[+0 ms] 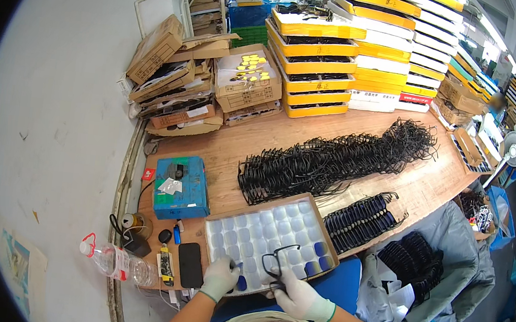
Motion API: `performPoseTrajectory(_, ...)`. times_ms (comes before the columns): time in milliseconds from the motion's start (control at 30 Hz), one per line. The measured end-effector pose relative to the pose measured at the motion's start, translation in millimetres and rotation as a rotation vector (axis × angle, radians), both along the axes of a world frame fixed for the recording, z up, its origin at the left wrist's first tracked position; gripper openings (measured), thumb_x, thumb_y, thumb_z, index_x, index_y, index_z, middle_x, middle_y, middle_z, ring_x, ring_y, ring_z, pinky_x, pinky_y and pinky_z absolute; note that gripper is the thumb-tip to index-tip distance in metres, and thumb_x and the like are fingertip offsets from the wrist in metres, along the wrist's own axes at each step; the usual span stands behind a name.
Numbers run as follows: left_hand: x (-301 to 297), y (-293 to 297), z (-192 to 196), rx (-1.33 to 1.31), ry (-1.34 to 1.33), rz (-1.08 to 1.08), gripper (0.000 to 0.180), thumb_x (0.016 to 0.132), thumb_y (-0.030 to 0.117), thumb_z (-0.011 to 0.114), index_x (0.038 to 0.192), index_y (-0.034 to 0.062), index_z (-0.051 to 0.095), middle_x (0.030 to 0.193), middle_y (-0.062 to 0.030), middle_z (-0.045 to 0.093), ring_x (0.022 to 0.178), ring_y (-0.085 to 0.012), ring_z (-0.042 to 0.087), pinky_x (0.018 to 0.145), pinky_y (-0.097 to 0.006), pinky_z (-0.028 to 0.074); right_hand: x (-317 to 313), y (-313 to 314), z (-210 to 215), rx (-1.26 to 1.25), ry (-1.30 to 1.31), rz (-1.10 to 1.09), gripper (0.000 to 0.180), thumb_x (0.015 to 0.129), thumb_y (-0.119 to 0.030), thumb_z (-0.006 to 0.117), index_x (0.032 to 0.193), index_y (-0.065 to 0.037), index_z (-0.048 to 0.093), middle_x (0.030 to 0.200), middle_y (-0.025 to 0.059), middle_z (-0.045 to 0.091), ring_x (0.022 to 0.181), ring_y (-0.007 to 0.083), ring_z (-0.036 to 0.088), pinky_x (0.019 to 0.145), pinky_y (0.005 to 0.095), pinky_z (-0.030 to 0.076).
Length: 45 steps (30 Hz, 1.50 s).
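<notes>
My right hand (304,298), in a white glove, grips a black eyeglass frame (271,263) above the near part of a shallow cardboard box (320,223). The box holds rows of pale, bluish lenses (262,220), with several dark blue lenses (320,249) along its right and near sides. My left hand (220,278), also gloved, is at the near left corner of the box. Its fingers are drawn together; what they hold, if anything, is too small to make out. A dark blue lens (241,283) lies just beside those fingers.
A long heap of black eyeglass frames (334,161) lies beyond the box, with a smaller row (362,220) right of it. A blue box (181,189), a black phone (189,265) and a plastic bottle (116,262) are at left. Stacked yellow trays (316,98) stand behind.
</notes>
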<state>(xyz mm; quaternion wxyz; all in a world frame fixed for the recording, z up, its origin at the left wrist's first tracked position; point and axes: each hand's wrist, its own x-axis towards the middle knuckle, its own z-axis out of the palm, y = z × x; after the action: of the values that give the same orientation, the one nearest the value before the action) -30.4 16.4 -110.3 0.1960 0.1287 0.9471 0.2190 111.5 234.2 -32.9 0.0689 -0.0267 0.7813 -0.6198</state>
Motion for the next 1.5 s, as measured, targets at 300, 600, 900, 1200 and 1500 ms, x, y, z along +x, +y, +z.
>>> performPoseTrajectory(300,48,6,44,1.191,-0.644,0.080,0.025,0.093,0.009,0.071,0.110,-0.0028,0.057,0.095,-0.0084,0.064,0.082,-0.0140,0.061,0.074,-0.030,0.052,-3,-4,20,-0.028,-0.056,0.016,0.037,0.100,-0.019,0.055,0.128,0.004,0.050,0.088,0.0188,0.072,0.079,0.0323,0.070,0.075,0.0436,0.054)
performPoseTrajectory(600,53,5,72,1.139,-0.642,0.049,0.021,0.093,0.014,0.072,0.107,-0.0019,0.069,0.092,-0.0039,0.068,0.081,-0.0123,0.060,0.073,-0.028,0.048,0,4,5,-0.221,-0.117,0.045,0.027,0.104,-0.021,0.054,0.114,0.001,0.065,0.095,0.0107,0.074,0.089,0.0223,0.069,0.085,0.0344,0.053)
performPoseTrajectory(900,62,8,98,0.818,-0.198,-0.154,0.023,0.096,0.017,0.070,0.110,-0.0011,0.074,0.096,-0.0104,0.070,0.086,-0.0152,0.064,0.078,-0.028,0.050,-5,10,9,0.001,0.004,0.021,0.025,0.102,-0.021,0.057,0.105,0.001,0.068,0.083,0.0136,0.073,0.079,0.0280,0.071,0.075,0.0358,0.055)
performPoseTrajectory(1200,65,11,65,0.860,-0.262,-0.099,0.031,0.095,0.022,0.071,0.115,-0.0017,0.066,0.090,-0.0105,0.069,0.080,-0.0154,0.063,0.074,-0.031,0.051,-6,3,4,-0.021,0.008,-0.082,0.022,0.099,-0.020,0.062,0.096,0.001,0.068,0.078,0.0139,0.073,0.070,0.0277,0.071,0.068,0.0364,0.055)
performPoseTrajectory(1500,51,45,69,0.702,-0.019,-0.170,0.027,0.093,0.026,0.070,0.100,0.0000,0.068,0.079,-0.0175,0.065,0.069,-0.0270,0.065,0.064,-0.039,0.049,-17,22,0,0.177,0.160,-0.176,0.016,0.092,-0.016,0.070,0.092,0.000,0.070,0.073,0.0164,0.068,0.064,0.0334,0.068,0.058,0.0374,0.053)
